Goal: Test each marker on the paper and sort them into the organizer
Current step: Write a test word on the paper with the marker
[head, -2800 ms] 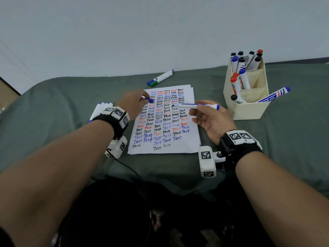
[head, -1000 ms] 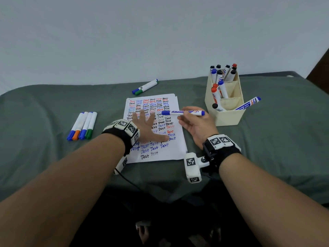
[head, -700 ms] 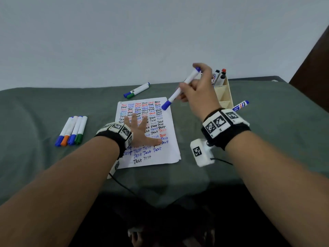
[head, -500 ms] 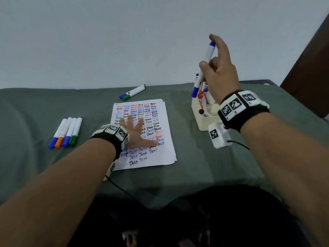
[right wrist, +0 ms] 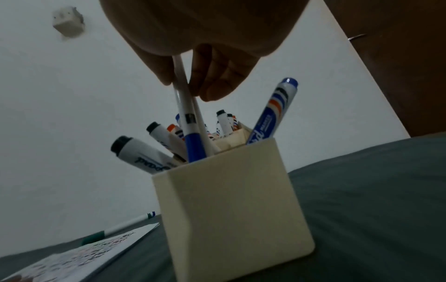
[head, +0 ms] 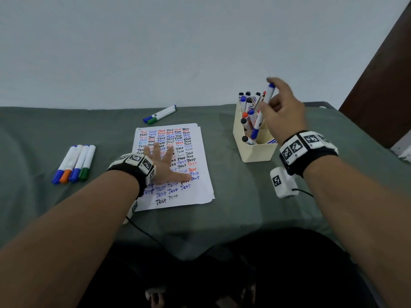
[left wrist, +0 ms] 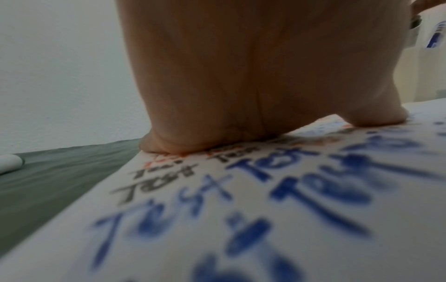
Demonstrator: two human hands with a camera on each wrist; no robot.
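Blue-capped marker (head: 260, 115) pinched in right hand (head: 282, 114), cap-down, seemingly inside organizer (head: 255, 150)

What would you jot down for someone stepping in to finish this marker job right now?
Right hand: pinching a blue marker, cap end down, lowering it into the organizer; the tip is at the near compartment, not released yet.
Left hand: open, flat on the paper, holding it in place.
Done: the paper is nearly full of "Test" words; the organizer already holds many markers.
Left: let go of this marker, then test and sort the four markers lying left of the paper and the two markers beyond its far edge.
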